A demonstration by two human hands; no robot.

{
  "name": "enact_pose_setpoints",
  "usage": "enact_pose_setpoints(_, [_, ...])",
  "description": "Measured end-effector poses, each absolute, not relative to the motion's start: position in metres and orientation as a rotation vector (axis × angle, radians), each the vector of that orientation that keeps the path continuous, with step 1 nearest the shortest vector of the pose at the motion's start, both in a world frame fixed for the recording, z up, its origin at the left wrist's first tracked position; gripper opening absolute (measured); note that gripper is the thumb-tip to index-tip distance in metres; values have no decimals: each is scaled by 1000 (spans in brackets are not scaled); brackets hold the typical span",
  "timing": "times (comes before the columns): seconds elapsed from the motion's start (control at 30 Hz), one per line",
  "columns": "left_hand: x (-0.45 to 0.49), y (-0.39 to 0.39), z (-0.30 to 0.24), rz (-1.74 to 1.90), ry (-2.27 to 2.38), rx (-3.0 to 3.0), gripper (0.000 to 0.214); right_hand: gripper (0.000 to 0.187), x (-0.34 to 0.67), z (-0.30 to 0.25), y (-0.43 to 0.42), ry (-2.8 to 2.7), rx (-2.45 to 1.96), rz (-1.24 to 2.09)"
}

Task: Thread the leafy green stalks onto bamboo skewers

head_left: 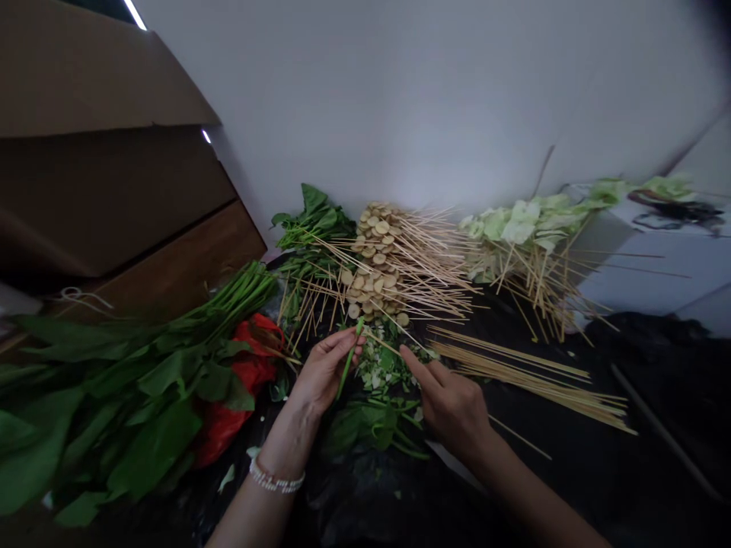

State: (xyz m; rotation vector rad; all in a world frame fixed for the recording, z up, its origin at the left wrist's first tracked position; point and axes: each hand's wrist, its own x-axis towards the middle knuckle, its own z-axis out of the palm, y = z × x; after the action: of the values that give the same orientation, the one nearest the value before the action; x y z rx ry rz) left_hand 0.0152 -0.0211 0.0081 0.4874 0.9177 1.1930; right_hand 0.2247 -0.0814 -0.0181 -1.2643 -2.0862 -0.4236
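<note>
My left hand [324, 373], with a beaded bracelet at its wrist, pinches a thin green vegetable stem [348, 367] between thumb and fingers. In my right hand [454, 407] is a bamboo skewer [384, 342], the index finger stretched along it. The skewer's far end meets the stem near my left fingertips; whether it has pierced the stem I cannot tell. Beneath both hands lie chopped green and white scraps [378, 367] and some leafy greens [365, 423] with cut stems. Loose bamboo skewers [537, 380] are spread to the right of my right hand.
Skewered pale round slices [374, 262] are heaped at the back, beside skewered greens [314, 221]. Skewered cabbage pieces [525, 219] lie back right. Long leafy greens [160, 396] and a red plastic bag [225, 426] are at left, near a cardboard box [103, 183]. Black plastic [365, 502] covers the surface.
</note>
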Motion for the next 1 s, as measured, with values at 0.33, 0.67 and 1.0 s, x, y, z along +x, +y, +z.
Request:
enact_pose_setpoints(0.33, [19,-19,9,1193,899,497,39,59,224,-21,-81,-2108,-1279,-393])
enact_pose_setpoints(0.67, [19,-19,10,1204,964,529,39,60,223,-21,-81,-2122,-1324,-352])
enact_pose_setpoints(1.0, [16,-18,12,1137,1001,582,41,61,222,-23,-82,-2146,-1262,-325])
